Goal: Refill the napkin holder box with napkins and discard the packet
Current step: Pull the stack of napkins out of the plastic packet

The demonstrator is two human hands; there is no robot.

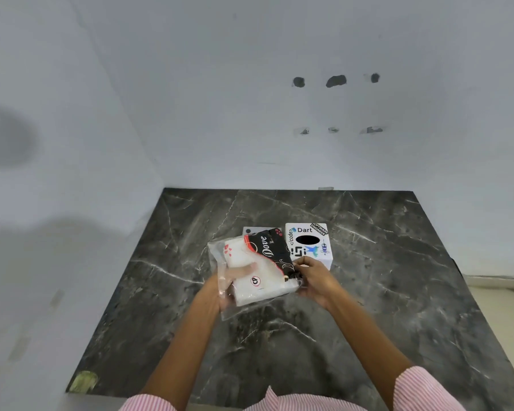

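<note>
Left hand (224, 287): gripping napkin packet (257, 269) from beneath.
Right hand (313, 280): pinching packet's 3 o'clock edge.
Napkin holder box (309, 244): worktop (398, 277), 1 o'clock of packet.

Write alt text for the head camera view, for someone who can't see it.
Two bare hands hold a clear plastic napkin packet above a dark marble table: the left hand underneath, the right hand pinching its right end. A white sticker-covered napkin holder box stands just behind, against a pale wall.
</note>
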